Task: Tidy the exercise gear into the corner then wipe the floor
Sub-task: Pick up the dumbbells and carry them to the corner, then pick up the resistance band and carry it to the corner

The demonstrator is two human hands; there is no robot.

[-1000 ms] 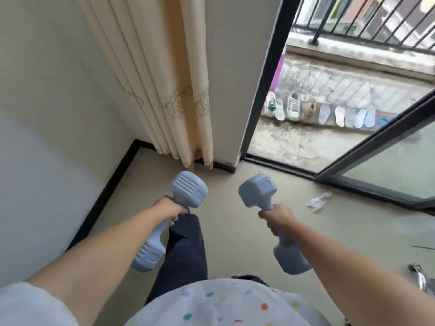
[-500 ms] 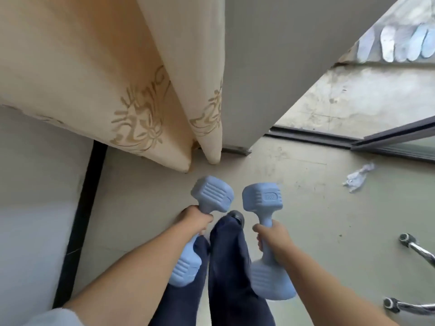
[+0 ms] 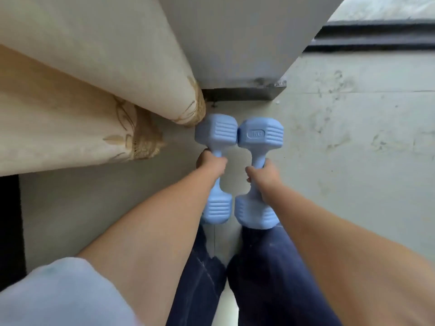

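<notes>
Two light-blue dumbbells are side by side low over the floor, their far heads touching each other. My left hand [image 3: 211,163] grips the handle of the left dumbbell [image 3: 216,130], whose far head sits right at the curtain hem. My right hand [image 3: 264,174] grips the handle of the right dumbbell [image 3: 259,135], which bears a "kg" mark on its far head. Both dumbbells point toward the wall end just ahead. Whether they rest on the floor I cannot tell.
A cream curtain [image 3: 94,90] with gold embroidery hangs at the left, its hem near the floor. A grey wall end [image 3: 235,43] with dark skirting stands straight ahead. The black door track [image 3: 376,36] runs at the top right. The pale floor [image 3: 353,137] is smudged. My dark-trousered legs [image 3: 259,278] are below.
I have bent down and forward toward the corner. Both dumbbells have come lower and closer together, their far heads now touching beside the curtain hem. The rag and metal bars have left view.
</notes>
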